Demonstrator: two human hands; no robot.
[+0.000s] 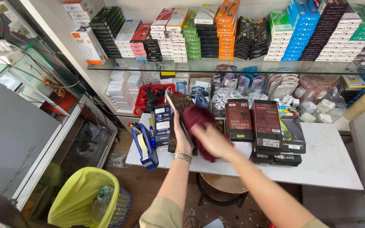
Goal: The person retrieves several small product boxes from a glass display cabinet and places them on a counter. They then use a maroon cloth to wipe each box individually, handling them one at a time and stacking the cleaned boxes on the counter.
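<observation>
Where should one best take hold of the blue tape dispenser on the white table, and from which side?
Grip the blue tape dispenser across its narrow body, coming from above. It lies lengthwise near the white table's left edge, its long sides free; boxes stand only to its right.

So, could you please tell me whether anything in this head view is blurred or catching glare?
In the head view, the right hand and dark red cloth are motion-smeared; the left hand with its flat box is sharper; the glass shelf reflects light; straight edges bow near the frame's corners.
</observation>
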